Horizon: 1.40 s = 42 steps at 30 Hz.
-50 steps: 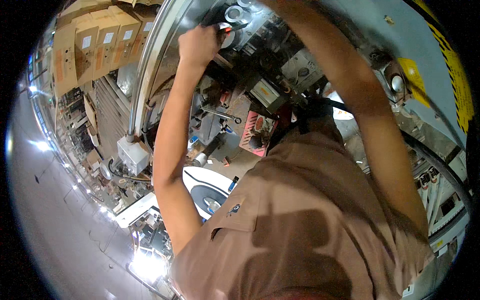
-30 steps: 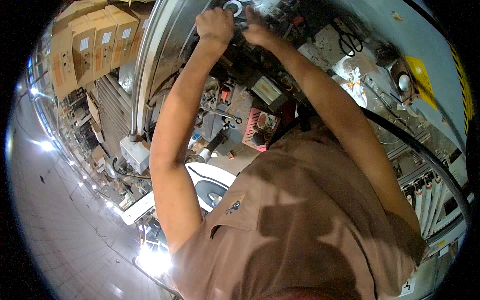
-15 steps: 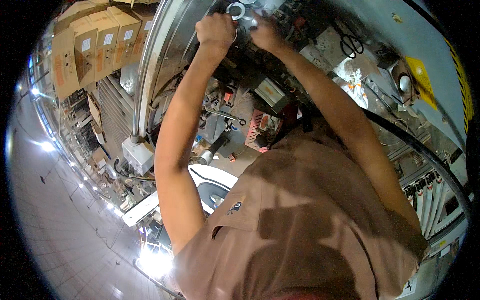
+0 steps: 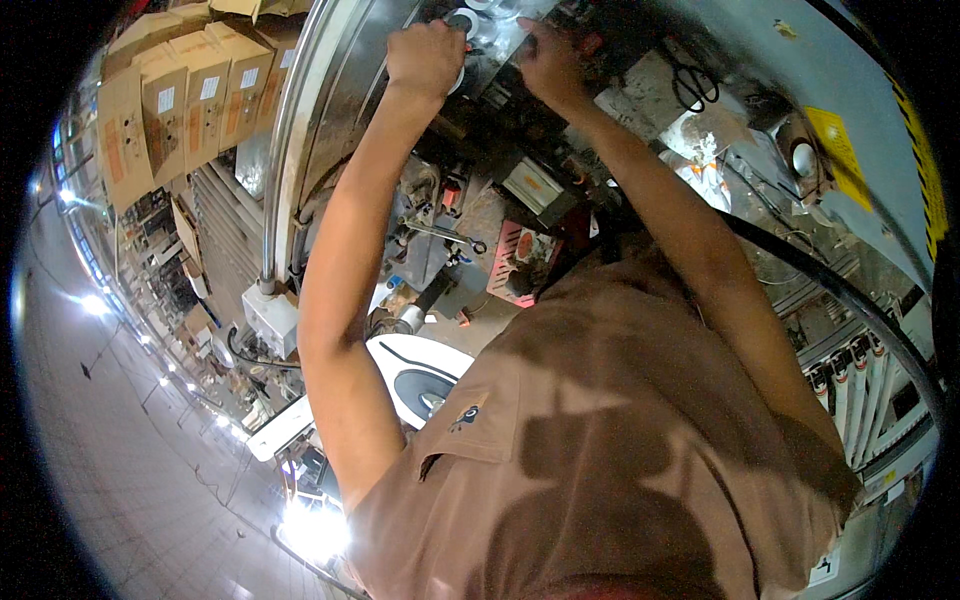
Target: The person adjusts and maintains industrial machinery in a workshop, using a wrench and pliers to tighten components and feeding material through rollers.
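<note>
My left hand (image 4: pixel 427 58) is closed in a fist at the top of the view, beside a white ring-shaped part (image 4: pixel 464 22). What its fingers hold is hidden by the back of the hand. A thin pale curved edge shows just below the fist. My right hand (image 4: pixel 553 68) is a short way to the right, its index finger stretched toward a shiny, clear-looking piece (image 4: pixel 497 32) between the hands. Whether that finger touches the piece I cannot tell. The right hand's other fingers are dim and partly hidden.
Black-handled scissors (image 4: pixel 696 88) lie at right. Below the hands are a wrench (image 4: pixel 447 235), a pink slotted tray (image 4: pixel 514 262) and a metal block (image 4: pixel 538 187). A thick black hose (image 4: pixel 835 290) curves along the right. Cardboard boxes (image 4: pixel 205 95) stand beyond a metal frame (image 4: pixel 290 150) at left.
My right hand has shifted slightly right, away from the left hand, with its index finger showing more plainly. My left fist has moved slightly up and left and stays closed.
</note>
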Available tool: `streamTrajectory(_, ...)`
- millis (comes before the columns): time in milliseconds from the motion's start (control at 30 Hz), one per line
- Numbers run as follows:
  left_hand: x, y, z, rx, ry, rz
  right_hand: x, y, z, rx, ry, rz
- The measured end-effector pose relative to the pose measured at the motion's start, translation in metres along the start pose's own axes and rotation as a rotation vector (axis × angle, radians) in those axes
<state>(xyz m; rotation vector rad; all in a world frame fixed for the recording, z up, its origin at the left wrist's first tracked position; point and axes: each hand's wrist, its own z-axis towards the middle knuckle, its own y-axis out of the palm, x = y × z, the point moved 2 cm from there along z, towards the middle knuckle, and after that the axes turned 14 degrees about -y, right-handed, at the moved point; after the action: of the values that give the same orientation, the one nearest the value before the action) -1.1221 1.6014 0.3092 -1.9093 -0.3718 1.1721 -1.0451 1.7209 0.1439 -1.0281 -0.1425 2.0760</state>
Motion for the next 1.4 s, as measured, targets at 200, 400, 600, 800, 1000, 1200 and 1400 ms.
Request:
streamTrajectory(200, -0.030, -0.043, -0.012, -0.049, -0.113, -0.131, 0.005, 0.004, -0.009, -0.052, 0.174, 0.276)
streamTrajectory(400, -0.087, -0.083, -0.060, 0.004, -0.386, -0.393, -0.002, 0.046, -0.003, -0.268, 1.231, 1.100)
streamTrajectory(600, -0.090, -0.087, -0.100, -0.069, -0.568, -0.590, 0.008, 0.105, -0.007, -0.154, 1.438, 1.080)
streamTrajectory(800, -0.085, -0.065, -0.130, -0.064, -0.611, -0.649, 0.027, 0.122, -0.019, -0.162, 1.464, 1.065)
streamTrajectory(1000, -0.089, -0.039, -0.168, -0.181, -0.737, -0.702, -0.025, 0.054, 0.017, -0.280, 1.011, 0.950)
streamTrajectory(1200, -0.082, -0.028, -0.174, -0.235, -0.732, -0.724, -0.074, -0.045, 0.183, -0.471, -0.022, 0.481)
streamTrajectory(1400, -0.047, -0.029, -0.120, -0.089, -0.482, -0.623, -0.112, -0.090, 0.241, 0.031, -0.340, 0.367)
